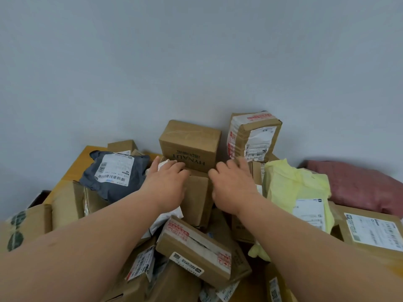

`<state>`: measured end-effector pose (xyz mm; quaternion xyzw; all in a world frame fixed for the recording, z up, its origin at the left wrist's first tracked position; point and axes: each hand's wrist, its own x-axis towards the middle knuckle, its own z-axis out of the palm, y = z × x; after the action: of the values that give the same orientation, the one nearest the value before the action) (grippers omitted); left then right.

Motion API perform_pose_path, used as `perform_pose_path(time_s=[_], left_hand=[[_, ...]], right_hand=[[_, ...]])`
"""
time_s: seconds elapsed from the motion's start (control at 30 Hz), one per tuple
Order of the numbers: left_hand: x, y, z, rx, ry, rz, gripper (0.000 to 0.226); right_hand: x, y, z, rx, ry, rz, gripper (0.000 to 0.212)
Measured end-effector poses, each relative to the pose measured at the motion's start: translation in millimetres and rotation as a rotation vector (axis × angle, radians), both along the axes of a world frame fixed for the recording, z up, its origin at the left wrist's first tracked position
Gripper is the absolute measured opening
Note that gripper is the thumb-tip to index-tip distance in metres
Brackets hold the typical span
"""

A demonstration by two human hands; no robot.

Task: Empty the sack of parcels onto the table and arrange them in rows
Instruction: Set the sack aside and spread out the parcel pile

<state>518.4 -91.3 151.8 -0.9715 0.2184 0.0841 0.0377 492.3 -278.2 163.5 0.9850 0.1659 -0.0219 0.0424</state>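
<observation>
A plain brown box (197, 199) stands in the middle of the parcel heap on the yellow table (74, 168). The left hand (166, 182) lies open, palm down, on its upper left edge; the right hand (231, 184), fingers loosely spread and blurred, reaches over its right side, contact unclear. At twelve o'clock sits one HYNAUT carton (189, 144); at one, one taped box (254, 136). One grey mailer (115, 173) lies at nine, one yellow mailer (298, 192) at three.
</observation>
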Motion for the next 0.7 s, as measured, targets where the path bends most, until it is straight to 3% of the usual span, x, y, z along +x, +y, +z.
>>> perform_pose_path(time_s=[0.17,0.3,0.53,0.7], left_hand=[[9,-10,-10,0.182,0.109,0.040,0.071],[14,-16,-16,0.231,0.186,0.058,0.069],[19,-36,-8,-0.014,0.391,0.041,0.060],[18,-29,2,0.151,0.326,-0.020,0.046]], right_hand=[[12,15,-27,0.011,0.235,0.082,0.084],[17,0,-35,-0.070,0.312,0.090,0.083],[16,-31,-22,-0.164,0.370,0.019,0.075],[13,-49,-15,-0.234,0.405,-0.011,0.087]])
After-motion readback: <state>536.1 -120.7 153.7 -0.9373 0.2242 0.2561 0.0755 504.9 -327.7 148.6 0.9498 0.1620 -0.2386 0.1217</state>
